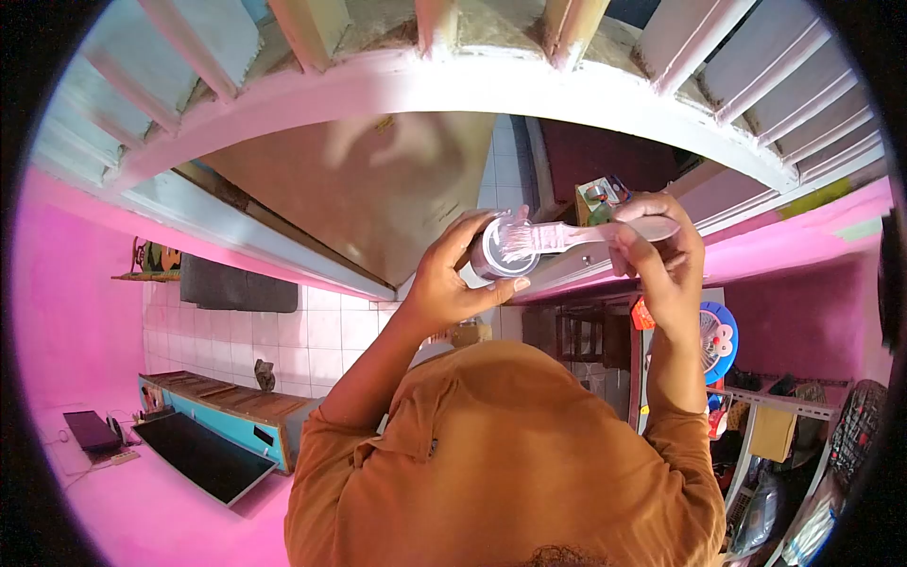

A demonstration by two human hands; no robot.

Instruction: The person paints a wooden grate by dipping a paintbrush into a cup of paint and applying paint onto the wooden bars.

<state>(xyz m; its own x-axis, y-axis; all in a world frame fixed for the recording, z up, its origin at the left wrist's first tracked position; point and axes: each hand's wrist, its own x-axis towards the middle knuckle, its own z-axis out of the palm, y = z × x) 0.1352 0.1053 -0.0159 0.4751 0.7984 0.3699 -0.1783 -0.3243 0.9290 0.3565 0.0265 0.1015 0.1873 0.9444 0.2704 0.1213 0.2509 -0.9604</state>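
My left hand (452, 274) is wrapped round a small round cup (487, 257) with white paint smeared on its inside and rim. In my right hand (661, 255), the handle of a paintbrush (576, 235) is gripped between thumb and fingers. The brush lies roughly level, its white-coated bristles over the mouth of the cup. White paint also covers the ferrule and part of the handle. I cannot tell how much paint the cup holds.
A white-painted ledge with bars (397, 80) curves across in front, above a brown door panel (350, 189). Pink walls (85, 283) stand on both sides. Behind are a television (203, 455), a grey sofa (236, 283), a blue fan (720, 342) and a loaded shelf (779, 408).
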